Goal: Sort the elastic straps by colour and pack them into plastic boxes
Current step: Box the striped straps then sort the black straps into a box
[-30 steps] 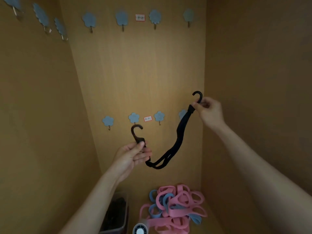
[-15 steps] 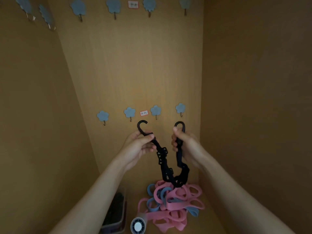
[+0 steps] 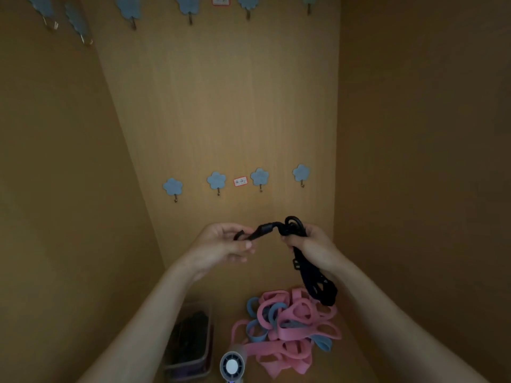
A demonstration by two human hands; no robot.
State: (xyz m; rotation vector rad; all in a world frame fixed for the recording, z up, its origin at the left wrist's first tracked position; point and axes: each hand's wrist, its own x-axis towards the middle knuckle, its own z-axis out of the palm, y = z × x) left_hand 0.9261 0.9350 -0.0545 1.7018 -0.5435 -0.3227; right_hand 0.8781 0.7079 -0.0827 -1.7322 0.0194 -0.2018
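Nearest the bottom edge, a small round fan (image 3: 231, 365) is cut off, with only its grey rim and pale centre showing. Just left of it stands a clear plastic box (image 3: 190, 344). Something dark fills it, but the light is too dim to say what. To the right, a tangled pile of pink and blue straps (image 3: 290, 324) lies on the tabletop (image 3: 224, 308).

Above the pile, both bare forearms reach in. The left hand (image 3: 224, 244) pinches one end of a black strap (image 3: 315, 283) between thumb and curled fingers, and that end's hook is mostly hidden in the hand. The right hand (image 3: 309, 244) grips a bunched part of the same strap, with a black hook curling out above its fingers. A short stretch of strap bridges the two hands. The rest hangs from the right hand in a loop whose bottom overlaps the pile, and I cannot tell whether it touches.

On the wall beyond are four blue flower-shaped hooks (image 3: 217, 180) and a small red-edged label (image 3: 240, 181) with unreadable writing. A higher row of hooks is cropped by the top edge.
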